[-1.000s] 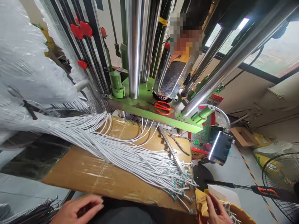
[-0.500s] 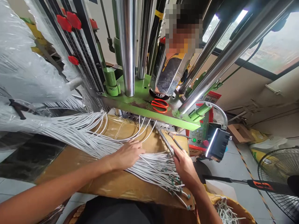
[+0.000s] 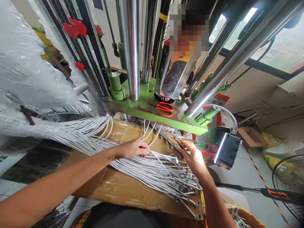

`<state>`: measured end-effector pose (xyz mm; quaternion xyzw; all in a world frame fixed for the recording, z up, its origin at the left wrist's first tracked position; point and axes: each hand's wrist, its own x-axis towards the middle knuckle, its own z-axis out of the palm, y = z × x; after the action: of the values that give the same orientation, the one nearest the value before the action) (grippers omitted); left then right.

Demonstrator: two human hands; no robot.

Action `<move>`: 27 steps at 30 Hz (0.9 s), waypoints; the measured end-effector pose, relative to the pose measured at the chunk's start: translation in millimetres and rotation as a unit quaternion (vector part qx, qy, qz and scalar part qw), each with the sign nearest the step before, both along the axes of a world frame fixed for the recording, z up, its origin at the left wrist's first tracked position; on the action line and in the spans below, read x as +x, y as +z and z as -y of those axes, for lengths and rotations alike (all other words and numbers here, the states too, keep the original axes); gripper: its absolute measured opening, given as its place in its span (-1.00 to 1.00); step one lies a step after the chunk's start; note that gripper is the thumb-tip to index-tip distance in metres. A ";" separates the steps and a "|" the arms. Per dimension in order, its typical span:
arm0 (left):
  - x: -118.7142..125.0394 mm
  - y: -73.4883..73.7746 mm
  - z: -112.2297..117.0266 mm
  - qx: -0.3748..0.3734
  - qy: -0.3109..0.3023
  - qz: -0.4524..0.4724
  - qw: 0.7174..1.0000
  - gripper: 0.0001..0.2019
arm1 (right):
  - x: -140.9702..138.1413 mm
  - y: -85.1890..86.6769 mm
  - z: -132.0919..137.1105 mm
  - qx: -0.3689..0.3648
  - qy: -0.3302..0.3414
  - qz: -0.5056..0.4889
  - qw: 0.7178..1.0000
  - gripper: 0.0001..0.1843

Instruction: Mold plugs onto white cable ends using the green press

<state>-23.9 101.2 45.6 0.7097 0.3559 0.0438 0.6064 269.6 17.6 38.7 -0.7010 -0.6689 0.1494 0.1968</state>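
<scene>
Left hand (image 3: 134,148) pinches white cables (image 3: 147,169) while the right hand (image 3: 194,156) meets the metal bar (image 3: 169,139), its grip unclear.

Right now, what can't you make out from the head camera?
All in the head view:
Far ends of the upper cables: hidden under the green plate.
Left hand: its fingers hide how many cables it holds, if any.
Right hand: its fingers hide whether it grips the pliers, the metal bar or both.
Control panel: labels too small.
Fan: cut off by the right edge.
</scene>
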 end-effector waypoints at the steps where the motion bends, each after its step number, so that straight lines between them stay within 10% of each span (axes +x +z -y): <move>1: 0.1 -0.8 0.6 -0.024 0.008 0.010 1.000 -0.65 | -2.5 7.8 5.1 0.020 -0.015 -0.031 0.999 -0.59; 5: 1.0 -0.9 2.7 -0.064 0.011 0.031 0.997 -0.65 | -18.5 33.8 26.5 0.089 -0.034 -0.128 0.987 -0.70; 9: 3.3 6.8 9.5 0.168 0.017 -0.010 0.986 -0.74 | -49.0 41.5 39.8 0.156 0.018 -0.093 0.983 -0.77; 13: -0.6 18.1 29.1 0.329 0.006 0.003 0.944 -0.74 | -93.4 30.0 42.2 0.201 0.127 0.042 0.970 -0.53; 17: -29.7 25.6 56.3 0.372 -0.020 0.020 0.928 -0.71 | -107.9 9.5 45.8 0.096 0.224 0.139 0.960 -0.49; 21: -58.2 19.0 88.4 0.262 0.003 -0.021 0.965 -0.70 | -96.1 9.4 60.5 0.031 0.251 0.187 0.949 -0.58; 27: -38.5 -7.6 119.5 0.017 -0.007 0.056 0.998 -0.65 | -103.0 25.3 72.4 -0.031 0.343 0.205 0.916 -0.65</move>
<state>-62.5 -18.3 37.9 0.7188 0.3159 0.0854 0.6135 166.7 -54.8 64.0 -0.4494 -0.8891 0.0816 -0.0299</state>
